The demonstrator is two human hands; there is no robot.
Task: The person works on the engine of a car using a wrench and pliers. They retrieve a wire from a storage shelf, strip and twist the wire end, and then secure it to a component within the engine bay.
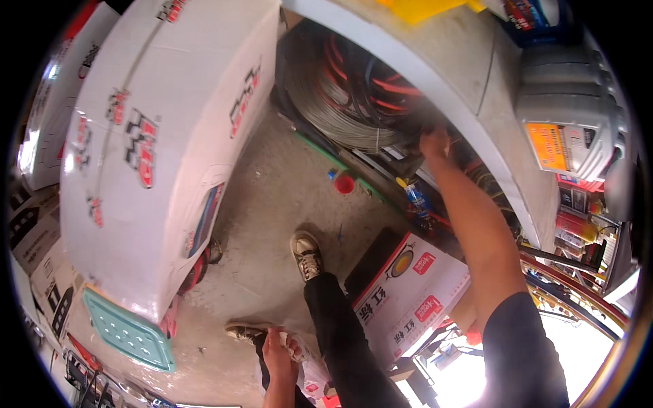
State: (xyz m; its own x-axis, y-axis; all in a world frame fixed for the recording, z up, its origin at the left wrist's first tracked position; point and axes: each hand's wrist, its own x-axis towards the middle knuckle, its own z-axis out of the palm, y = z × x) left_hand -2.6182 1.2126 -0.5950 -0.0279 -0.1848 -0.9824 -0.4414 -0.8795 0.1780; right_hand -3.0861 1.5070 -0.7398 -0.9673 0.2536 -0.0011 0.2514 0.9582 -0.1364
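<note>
My left hand point(277, 359) is low in the view beside my leg, its fingers closed on the bunched top of a whitish plastic bag point(314, 375). What the bag holds is mostly hidden. My right arm stretches up under the counter point(476, 88), where my right hand point(435, 141) is beside a large coil of grey wire point(333, 122). Its fingers are dim and blurred, so their grip does not show. Behind the wire lie black and orange-red coiled hoses point(394, 88). A blue can with a yellow top point(416, 198) stands below my right hand.
A large white-wrapped block point(156, 136) fills the left. On the floor are a red cup-like thing point(343, 184), a green strip point(316, 147) and a printed white carton point(408, 292). A teal plastic lid point(129, 329) leans lower left. A grey jug point(564, 102) is on the counter.
</note>
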